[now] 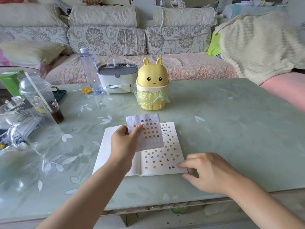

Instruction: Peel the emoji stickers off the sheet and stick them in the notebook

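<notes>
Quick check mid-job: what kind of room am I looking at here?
Most likely a home living room: a floral-covered sofa runs behind a leaf-patterned coffee table, which carries household bits like a bunny-shaped bin and a tissue box.

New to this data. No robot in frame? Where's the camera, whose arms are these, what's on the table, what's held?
There is no machine here. This is one picture from a wide-angle camera worn on a person's head, looking forward and down, so the two bare arms are the wearer's own.

The left hand pinches a sticker sheet near its left edge and holds it above an open notebook, which lies flat on the table. The notebook's right page carries many small emoji stickers. The right hand holds nothing; its fingertips rest near that page's lower right corner.

Further back on the table stand a yellow bunny-shaped bin, a tissue box and a water bottle. At the left is a clear plastic cup with a straw. A sofa is behind.
</notes>
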`<move>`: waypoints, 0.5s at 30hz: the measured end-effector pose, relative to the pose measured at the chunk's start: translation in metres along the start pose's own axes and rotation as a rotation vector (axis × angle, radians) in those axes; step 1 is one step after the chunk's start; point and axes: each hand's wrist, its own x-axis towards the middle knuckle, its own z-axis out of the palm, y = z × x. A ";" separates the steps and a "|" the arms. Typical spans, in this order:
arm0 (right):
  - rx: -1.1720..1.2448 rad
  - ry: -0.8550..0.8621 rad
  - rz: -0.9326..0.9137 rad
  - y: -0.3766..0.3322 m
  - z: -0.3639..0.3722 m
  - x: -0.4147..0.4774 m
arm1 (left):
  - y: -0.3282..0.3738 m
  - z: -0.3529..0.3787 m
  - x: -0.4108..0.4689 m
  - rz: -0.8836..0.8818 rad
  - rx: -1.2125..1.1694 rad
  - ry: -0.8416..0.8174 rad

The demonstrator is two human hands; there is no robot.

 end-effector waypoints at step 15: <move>0.061 0.354 0.102 0.007 -0.006 0.014 | -0.001 0.009 -0.011 -0.047 -0.012 -0.168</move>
